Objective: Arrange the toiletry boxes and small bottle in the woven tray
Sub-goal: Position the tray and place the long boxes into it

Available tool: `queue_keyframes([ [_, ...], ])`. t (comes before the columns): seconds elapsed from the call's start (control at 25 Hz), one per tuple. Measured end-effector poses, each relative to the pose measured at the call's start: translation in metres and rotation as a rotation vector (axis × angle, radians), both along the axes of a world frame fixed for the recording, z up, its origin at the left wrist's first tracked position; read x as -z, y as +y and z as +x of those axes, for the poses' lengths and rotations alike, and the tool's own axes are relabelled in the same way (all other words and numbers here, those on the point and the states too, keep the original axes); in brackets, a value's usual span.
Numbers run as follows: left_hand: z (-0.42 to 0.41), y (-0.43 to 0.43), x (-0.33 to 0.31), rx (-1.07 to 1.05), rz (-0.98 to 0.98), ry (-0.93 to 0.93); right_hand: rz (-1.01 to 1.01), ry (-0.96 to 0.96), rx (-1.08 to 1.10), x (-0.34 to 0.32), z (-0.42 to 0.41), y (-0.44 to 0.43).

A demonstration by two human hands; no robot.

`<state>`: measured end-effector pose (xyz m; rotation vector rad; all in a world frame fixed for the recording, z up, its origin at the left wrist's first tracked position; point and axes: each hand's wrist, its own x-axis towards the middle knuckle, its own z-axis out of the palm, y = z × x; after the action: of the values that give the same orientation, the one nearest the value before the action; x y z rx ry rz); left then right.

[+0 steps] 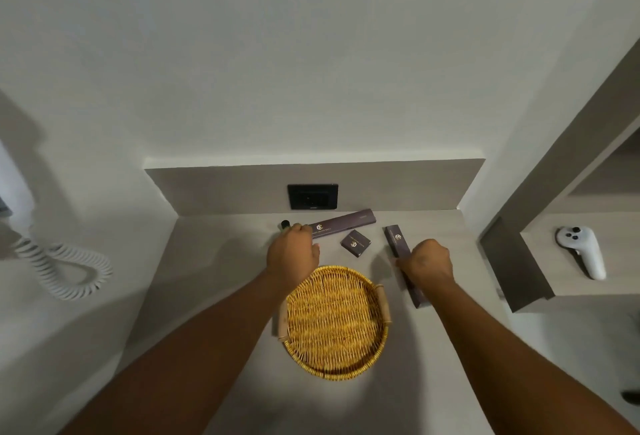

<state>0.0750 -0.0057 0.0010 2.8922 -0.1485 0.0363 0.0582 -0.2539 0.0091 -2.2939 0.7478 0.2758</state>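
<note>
A round woven tray with two wooden handles lies empty on the grey counter. Behind it rest a long purple box along the back wall and a small square purple box. A second long purple box lies to the tray's right, and my right hand is closed around its middle. My left hand is curled over a small dark-capped bottle at the back left; only the cap shows past my fingers.
A black wall socket sits in the backsplash. A white coiled cord hangs at the left. On a shelf to the right lies a white controller. The shelf's dark edge juts out near my right hand.
</note>
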Motion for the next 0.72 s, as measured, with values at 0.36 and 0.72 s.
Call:
queue_keyframes([
  [0.36,0.087,-0.054,0.018,0.227,0.229,0.157,-0.170,0.074,-0.137,0.027,0.025,-0.002],
  [0.72,0.106,-0.058,0.041,0.205,0.380,0.263,-0.221,0.096,-0.148,0.033,0.042,-0.008],
])
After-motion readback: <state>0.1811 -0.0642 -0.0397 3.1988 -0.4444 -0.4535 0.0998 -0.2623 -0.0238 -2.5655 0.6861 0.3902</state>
